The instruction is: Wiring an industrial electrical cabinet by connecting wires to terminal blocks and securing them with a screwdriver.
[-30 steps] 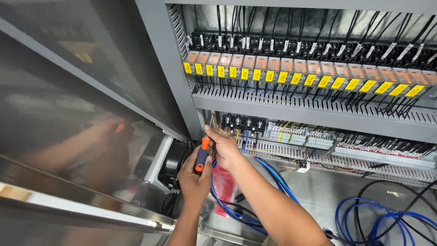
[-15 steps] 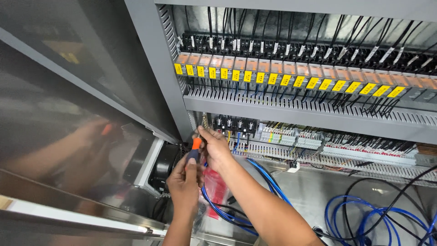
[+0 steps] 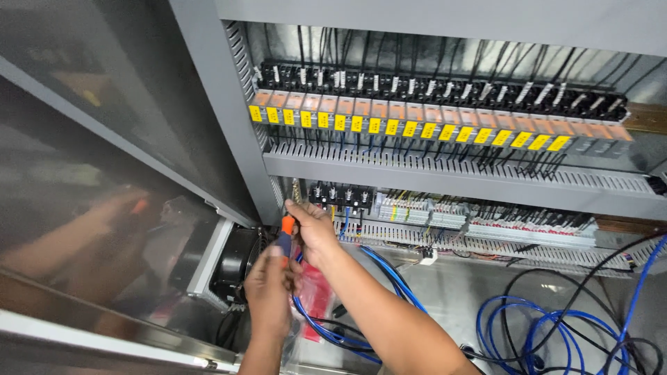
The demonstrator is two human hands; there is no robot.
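Head view: a screwdriver with an orange and blue handle is held upright at the lower left corner of the open cabinet, just beside its grey side post. Its long axis runs nearly vertical, tilted slightly to the right at the top; the handle's lower end sits in the left hand, and the upper part, with the shaft, is hidden behind the right hand. The left hand is closed around the lower handle from below, fingers wrapped. The right hand is closed over the upper end from the right, its fingertips pinching near the top of the orange part; whether a screw is also held there cannot be told. The tip cannot be seen, but the axis points up toward the small black terminal block, which lies just above and to the right of the right hand. Of the two, the right hand is nearer to that block; the left is lower and farther out. Blue cables pass behind and below the right forearm, and a red packet is seen between the wrists. A black fan sits just left of the left hand.
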